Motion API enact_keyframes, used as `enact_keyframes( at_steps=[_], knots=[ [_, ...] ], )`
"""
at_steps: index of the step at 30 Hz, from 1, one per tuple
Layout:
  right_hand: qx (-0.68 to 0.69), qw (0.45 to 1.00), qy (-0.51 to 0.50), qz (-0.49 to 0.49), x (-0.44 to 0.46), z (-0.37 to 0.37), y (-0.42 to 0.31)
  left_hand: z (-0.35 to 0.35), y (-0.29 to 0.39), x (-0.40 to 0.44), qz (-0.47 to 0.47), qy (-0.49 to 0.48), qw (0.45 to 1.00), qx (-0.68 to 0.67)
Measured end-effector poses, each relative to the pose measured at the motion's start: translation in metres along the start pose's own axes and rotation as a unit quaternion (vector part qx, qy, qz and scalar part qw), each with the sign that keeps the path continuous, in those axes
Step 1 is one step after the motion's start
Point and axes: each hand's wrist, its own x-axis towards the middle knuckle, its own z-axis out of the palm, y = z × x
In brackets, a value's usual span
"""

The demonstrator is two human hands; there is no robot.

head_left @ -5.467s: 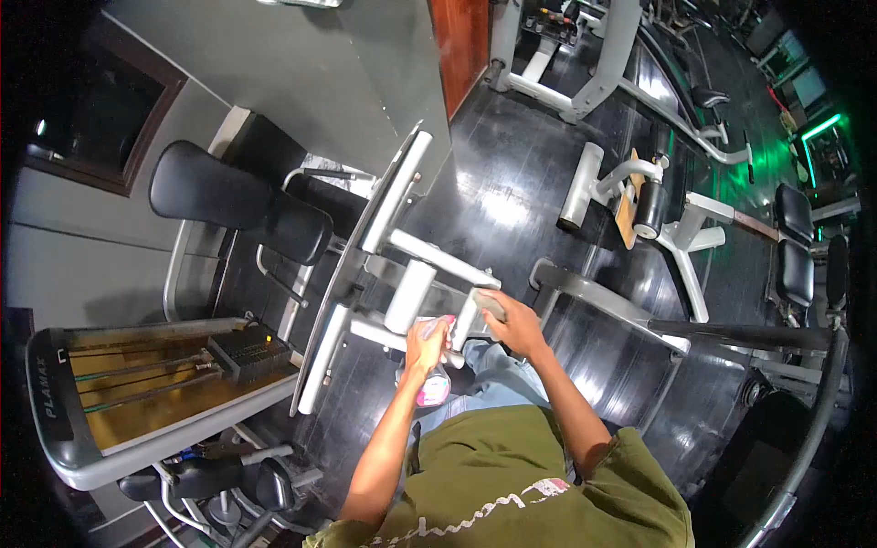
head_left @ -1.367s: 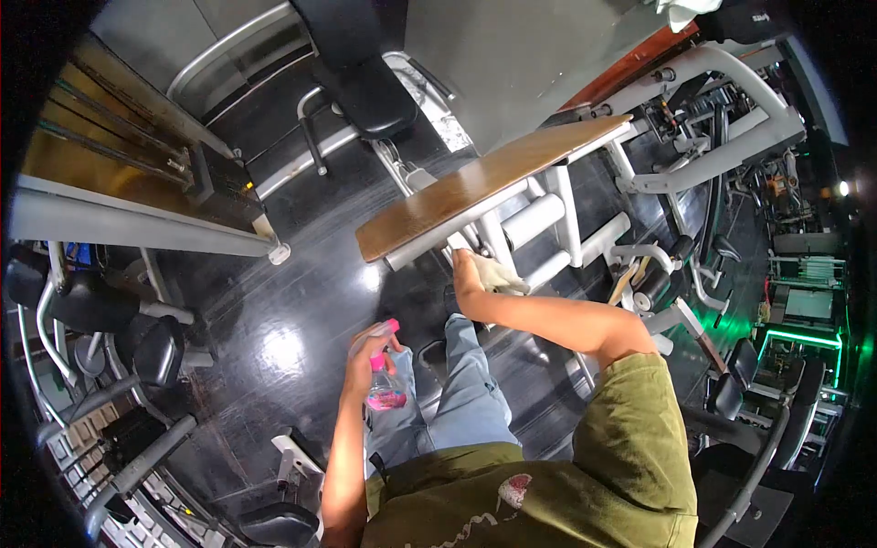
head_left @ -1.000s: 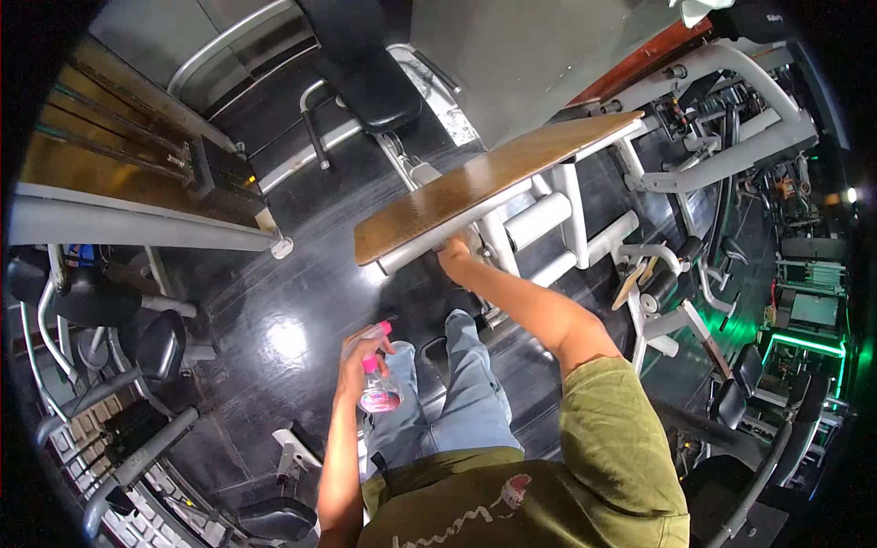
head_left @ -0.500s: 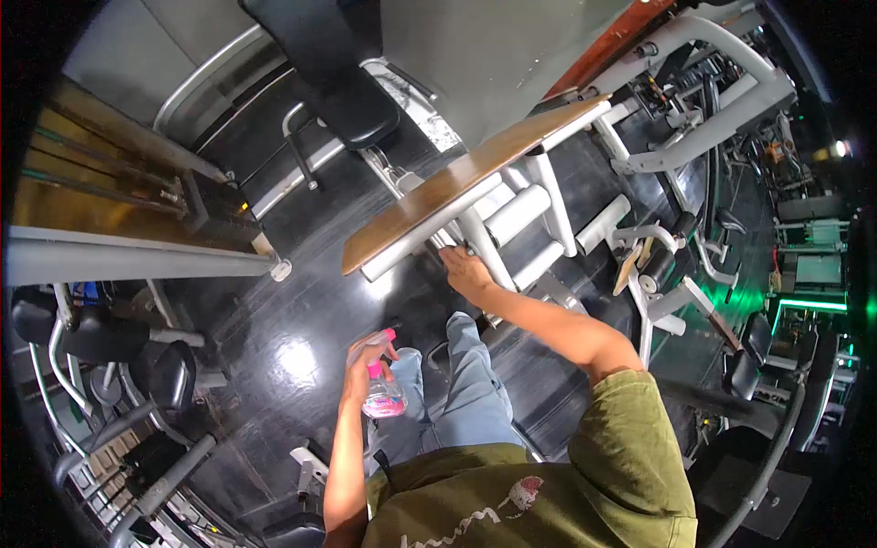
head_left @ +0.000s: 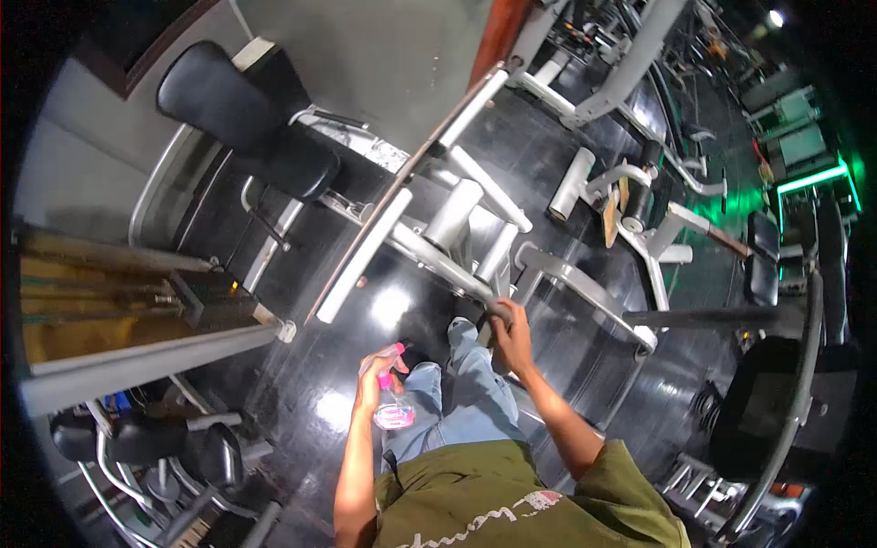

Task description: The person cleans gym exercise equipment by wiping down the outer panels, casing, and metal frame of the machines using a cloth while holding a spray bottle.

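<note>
My left hand (head_left: pixel 370 382) is wrapped around the neck of a clear spray bottle (head_left: pixel 395 416) with a pink trigger head and a pink label. The bottle hangs upright in front of my left leg. Farther right, my right hand (head_left: pixel 513 340) closes around the dark, rounded end of a bar (head_left: pixel 499 313). That bar belongs to a white-framed exercise machine (head_left: pixel 438 260), whose flat board (head_left: pixel 365 256) now shows nearly edge-on. My right palm is hidden, so I cannot tell whether a cloth is in it.
A black padded seat (head_left: pixel 306 169) stands beyond the board, near a weight stack (head_left: pixel 100 301) on the left. Curved grey tubing (head_left: pixel 585 283) runs close by my right hand. More machines with black pads (head_left: pixel 763 256) stand right, and others sit at lower left (head_left: pixel 164 447).
My right hand has come from the frame under the board back toward me, onto the bar's end. The board has tilted to edge-on. My left hand keeps the spray bottle.
</note>
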Motion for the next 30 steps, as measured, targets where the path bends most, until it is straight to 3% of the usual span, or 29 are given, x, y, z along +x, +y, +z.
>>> enact_keyframes(
  at_steps=[1, 2, 3, 5, 9, 12, 14, 19, 21, 22, 23, 25, 26, 28, 30],
  knots=[
    [0.158, 0.971, 0.112, 0.142, -0.006, 0.009, 0.018, 0.004, 0.004, 0.004, -0.004, -0.008, 1.0, 0.012],
    [0.222, 0.943, 0.174, 0.179, -0.008, 0.023, 0.048, 0.009, 0.009, 0.006, -0.01, -0.014, 1.0, 0.02],
    [0.228, 0.938, 0.185, 0.185, -0.007, 0.027, 0.053, 0.013, 0.012, 0.009, -0.017, -0.019, 0.999, 0.029],
    [0.494, 0.813, 0.142, 0.274, 0.007, 0.04, 0.063, 0.016, 0.015, 0.016, -0.032, -0.043, 0.998, 0.045],
    [0.654, 0.678, 0.114, 0.315, 0.037, 0.075, 0.065, 0.027, 0.025, 0.031, -0.041, -0.09, 0.991, 0.092],
    [0.626, 0.692, 0.161, 0.323, 0.032, 0.069, 0.048, 0.037, 0.034, 0.041, -0.043, -0.104, 0.987, 0.114],
    [0.576, 0.731, 0.139, 0.34, 0.019, 0.057, 0.034, 0.042, 0.036, 0.048, -0.045, -0.113, 0.986, 0.116],
    [0.542, 0.748, 0.16, 0.348, 0.014, 0.046, 0.012, 0.066, 0.051, 0.074, -0.021, -0.117, 0.981, 0.154],
    [0.464, 0.814, 0.186, 0.297, 0.029, 0.049, 0.021, 0.08, 0.061, 0.084, -0.007, -0.13, 0.978, 0.162],
    [0.355, 0.868, 0.211, 0.274, 0.041, 0.051, 0.028, 0.089, 0.067, 0.089, -0.001, -0.129, 0.973, 0.192],
    [0.358, 0.866, 0.213, 0.277, 0.053, 0.051, 0.034, 0.098, 0.072, 0.094, 0.004, -0.127, 0.967, 0.221],
    [0.22, 0.907, 0.308, 0.185, 0.077, 0.049, 0.045, 0.112, 0.074, 0.108, 0.012, -0.128, 0.962, 0.243],
    [0.222, 0.905, 0.308, 0.19, 0.084, 0.045, 0.041, 0.118, 0.074, 0.113, 0.009, -0.126, 0.966, 0.228],
    [0.152, 0.937, 0.297, 0.108, 0.095, 0.036, 0.026, 0.133, 0.074, 0.122, -0.007, -0.113, 0.973, 0.2],
    [0.166, 0.926, 0.316, 0.127, 0.096, 0.05, 0.04, 0.141, 0.068, 0.132, -0.005, -0.119, 0.975, 0.189]
  ],
)
